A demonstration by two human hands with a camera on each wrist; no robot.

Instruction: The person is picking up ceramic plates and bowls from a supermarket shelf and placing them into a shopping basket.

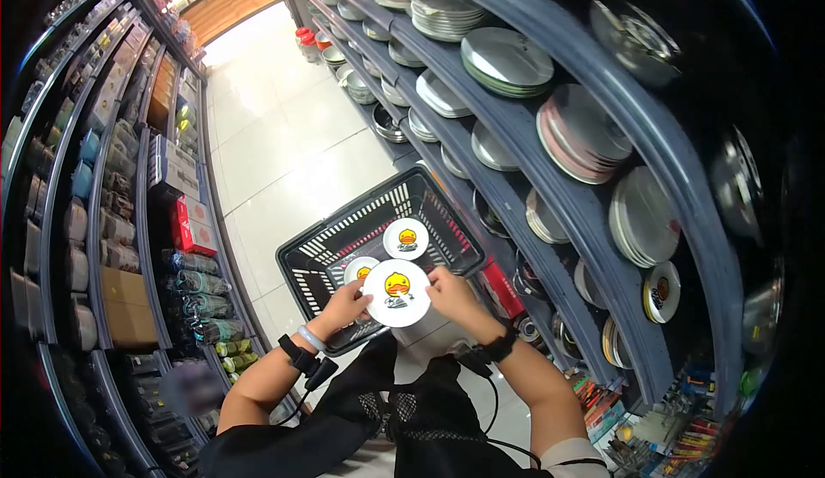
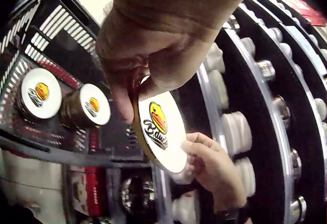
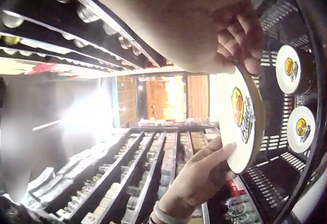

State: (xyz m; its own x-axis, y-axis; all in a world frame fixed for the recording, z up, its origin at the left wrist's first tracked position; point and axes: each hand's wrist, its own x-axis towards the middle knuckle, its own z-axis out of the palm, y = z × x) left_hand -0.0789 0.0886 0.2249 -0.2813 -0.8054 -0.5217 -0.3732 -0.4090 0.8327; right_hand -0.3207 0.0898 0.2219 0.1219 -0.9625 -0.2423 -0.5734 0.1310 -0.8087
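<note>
A black basket (image 1: pixel 344 230) stands in front of the person, and inside it are two stacks of white plates with a yellow duck print: one far right stack (image 1: pixel 406 239) and one left stack (image 1: pixel 361 269), which is partly hidden. Above the near side of the basket is a similar duck plate (image 1: pixel 396 293). The left hand (image 1: pixel 345 304) pinches its left edge, and the right hand (image 1: pixel 455 296) pinches its right edge. The right shelf (image 1: pixel 593 48) carries many stacked dishes (image 1: pixel 507 61); on the left is a red box (image 1: pixel 193 224).
</note>
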